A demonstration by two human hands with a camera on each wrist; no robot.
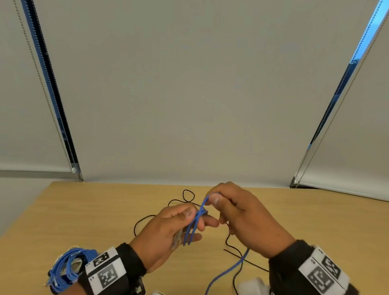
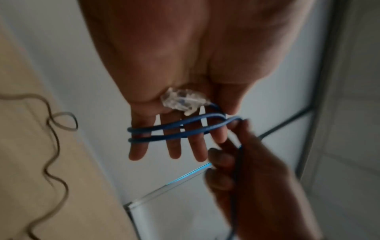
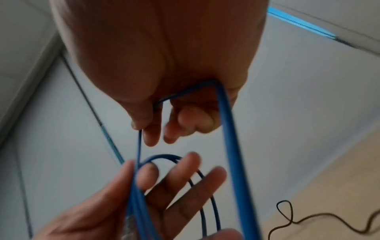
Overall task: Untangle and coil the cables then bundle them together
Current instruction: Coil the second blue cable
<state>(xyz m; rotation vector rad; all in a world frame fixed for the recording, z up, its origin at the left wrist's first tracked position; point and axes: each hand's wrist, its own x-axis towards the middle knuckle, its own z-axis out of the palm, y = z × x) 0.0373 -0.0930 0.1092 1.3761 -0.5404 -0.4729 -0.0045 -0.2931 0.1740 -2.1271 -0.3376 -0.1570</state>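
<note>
My left hand [image 1: 193, 221] is raised over the wooden table [image 1: 92, 209] with its fingers [image 2: 176, 146] straight. A blue cable [image 1: 224, 271] is wound in a couple of turns [image 2: 174, 126] around them. Its clear plug [image 2: 183, 100] lies at the palm, and the thumb pins the cable against the index finger. My right hand [image 1: 219, 202] is just above and to the right, pinching the same blue cable [image 3: 232, 146] between thumb and forefinger [image 3: 152, 134]. The cable's free length hangs down towards the near table edge. A thin black cable [image 1: 188, 190] lies loose on the table under both hands.
A coiled bundle of blue cables [image 1: 67, 267] lies at the near left by my left wrist. The black cable [image 3: 329, 215] snakes in loops across the middle of the table. Closed window blinds [image 1: 193, 89] stand behind the table's far edge.
</note>
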